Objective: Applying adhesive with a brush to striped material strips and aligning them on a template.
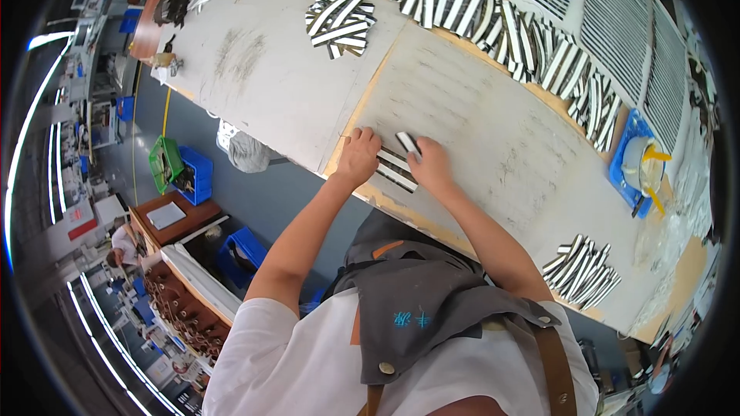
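Note:
My right hand [430, 164] holds a short black-and-white strip [407, 142] slightly blurred, its far end tilted up and to the left. Beneath it, several similar strips [396, 173] lie side by side on the grey work board [485, 127], near the table's front edge. My left hand [361, 153] is palm down at the left ends of these strips, fingers bent onto the board. Its fingertips hide whatever is under them, so a grip there cannot be made out.
Beyond my hands lies a loose strip pile [341, 22], with a long strip row [462, 6] behind. At right are a blue tray [621, 156] holding a white bowl [639, 164] and another strip pile [583, 273]. Blue [196, 176] and green crates [166, 162] stand on the floor at left.

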A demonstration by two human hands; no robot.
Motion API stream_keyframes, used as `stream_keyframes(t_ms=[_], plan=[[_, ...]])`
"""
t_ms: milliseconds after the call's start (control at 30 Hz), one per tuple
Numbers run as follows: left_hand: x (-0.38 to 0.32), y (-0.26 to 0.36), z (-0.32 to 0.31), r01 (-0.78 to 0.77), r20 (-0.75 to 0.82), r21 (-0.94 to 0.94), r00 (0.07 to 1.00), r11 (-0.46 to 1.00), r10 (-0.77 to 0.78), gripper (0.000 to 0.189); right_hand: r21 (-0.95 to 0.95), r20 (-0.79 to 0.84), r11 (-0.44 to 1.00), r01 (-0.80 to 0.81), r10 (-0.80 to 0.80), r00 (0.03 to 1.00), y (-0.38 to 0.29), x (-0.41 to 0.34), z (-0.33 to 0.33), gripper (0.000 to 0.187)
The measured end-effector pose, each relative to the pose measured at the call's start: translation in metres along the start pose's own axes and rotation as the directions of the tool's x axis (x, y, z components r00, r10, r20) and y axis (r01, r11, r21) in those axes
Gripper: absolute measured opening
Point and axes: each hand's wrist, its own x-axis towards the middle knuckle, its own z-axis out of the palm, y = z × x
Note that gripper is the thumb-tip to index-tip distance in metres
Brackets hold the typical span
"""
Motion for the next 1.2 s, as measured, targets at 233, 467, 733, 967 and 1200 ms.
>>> stream_keyframes(t_ms=[233, 467, 733, 967, 1200], plan=[[0.010, -0.015, -0.005, -0.222, 0.035, -0.151, 0.973, 0.963, 0.229, 0.033, 0.672, 0.039, 0.656, -0.345, 0.434, 0.900, 0.036, -0.020, -0.025, 0.013], [0.017, -0.033, 0.010, -0.528, 0.053, -0.161, 0.839, 0.834, 0.542, 0.024, 0.895, -0.015, 0.324, -0.305, 0.707, 0.707, 0.016, -0.070, -0.036, 0.009], [0.026, -0.037, 0.014, -0.602, 0.255, -0.154, 0.742, 0.784, 0.620, 0.017, 0.971, 0.175, -0.075, -0.228, 0.870, 0.460, -0.036, -0.106, 0.037, 0.011], [0.051, -0.051, -0.045, -0.281, 0.557, -0.571, 0.557, 0.771, 0.616, 0.020, 0.963, 0.268, -0.211, -0.166, 0.804, 0.530, -0.063, -0.084, 0.035, 0.020], [0.125, -0.026, -0.117, 0.262, 0.341, -0.934, 0.854, 0.243, 0.393, 0.017, 1.000, 0.018, -0.030, 0.005, 0.703, 0.711, -0.043, 0.022, -0.050, 0.026]])
